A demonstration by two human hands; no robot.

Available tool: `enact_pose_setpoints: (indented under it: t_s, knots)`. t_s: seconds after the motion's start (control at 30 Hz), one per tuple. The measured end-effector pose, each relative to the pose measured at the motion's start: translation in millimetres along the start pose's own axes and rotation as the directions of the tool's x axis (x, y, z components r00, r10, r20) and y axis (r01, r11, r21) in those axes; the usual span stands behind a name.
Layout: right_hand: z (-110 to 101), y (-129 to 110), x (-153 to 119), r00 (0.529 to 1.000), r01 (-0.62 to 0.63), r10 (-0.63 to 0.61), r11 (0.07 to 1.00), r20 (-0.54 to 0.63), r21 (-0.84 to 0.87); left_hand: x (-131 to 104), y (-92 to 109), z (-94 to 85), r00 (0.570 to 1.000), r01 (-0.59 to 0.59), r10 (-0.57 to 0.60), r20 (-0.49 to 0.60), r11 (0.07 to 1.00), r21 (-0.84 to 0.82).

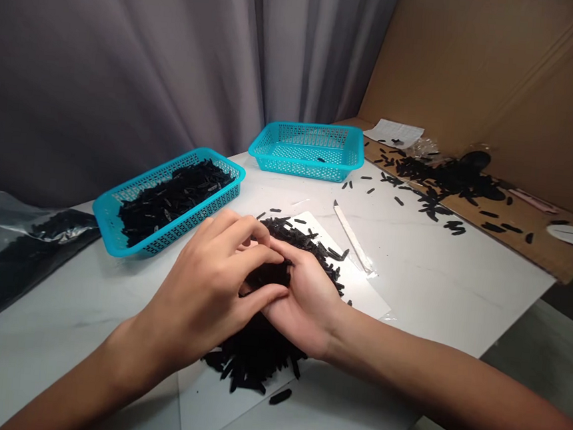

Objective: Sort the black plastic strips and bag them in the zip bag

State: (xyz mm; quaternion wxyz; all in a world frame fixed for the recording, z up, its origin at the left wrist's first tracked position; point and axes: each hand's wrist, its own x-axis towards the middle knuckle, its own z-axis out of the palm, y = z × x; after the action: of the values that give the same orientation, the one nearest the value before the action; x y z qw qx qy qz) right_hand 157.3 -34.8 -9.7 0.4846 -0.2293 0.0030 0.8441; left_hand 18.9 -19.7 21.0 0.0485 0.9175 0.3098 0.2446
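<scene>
My left hand [222, 263] arches over my right hand, with fingers bent and a gap between thumb and forefinger. Its fingertips are at the right palm, and I see nothing gripped between them. Turned palm up, my right hand [309, 297] is cupped around small black elongated pieces [267, 279]; its fingers are largely hidden behind the left. Below and behind both hands, a heap of the same black pieces [259, 353] lies on a white sheet [219, 413]. One loose piece [280, 396] rests near the sheet's front edge.
A turquoise basket [110, 223] full of black pieces stands left; a second turquoise basket [303, 167] at the back holds one piece. A clear bag [7, 251] lies far left. A white pen-like tool [352, 237] lies right of the heap. More pieces [450, 179] scatter back right, beside cardboard [479, 71].
</scene>
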Motion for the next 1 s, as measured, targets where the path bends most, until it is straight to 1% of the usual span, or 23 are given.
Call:
enact_pose_setpoints:
  t_s: [0.13,0.33,0.57,0.73,0.83,1.0]
  knots:
    - [-2.1,1.0,0.9,1.000,0.026,-0.026,1.000,0.010,-0.012,1.9,-1.0,-1.6,1.000,0.022,-0.021,0.021,0.999,-0.038]
    - [-3.6,2.3,0.9,0.997,0.051,-0.049,0.998,0.053,-0.032,1.7,0.1,-1.7,1.000,0.021,-0.020,0.019,0.996,-0.091]
    - [-6.6,2.6,3.1,0.999,0.040,-0.040,0.999,0.037,0.001,0.6,-1.1,-2.0,0.999,-0.043,0.043,0.004,0.997,-0.064]
    - [-6.3,1.9,2.8,1.000,0.027,-0.027,1.000,0.005,-0.008,0.3,-0.9,-4.3,0.997,-0.070,0.072,0.026,0.995,-0.073]
    - [-5.5,1.0,2.2,1.000,0.005,-0.005,1.000,-0.002,0.001,1.0,-0.6,-6.1,0.997,-0.062,0.066,0.040,0.993,-0.101]
    - [-5.8,0.2,3.1,0.999,0.003,-0.003,1.000,0.039,-0.007,1.5,0.6,-7.1,0.997,-0.022,0.032,0.065,0.988,-0.153]
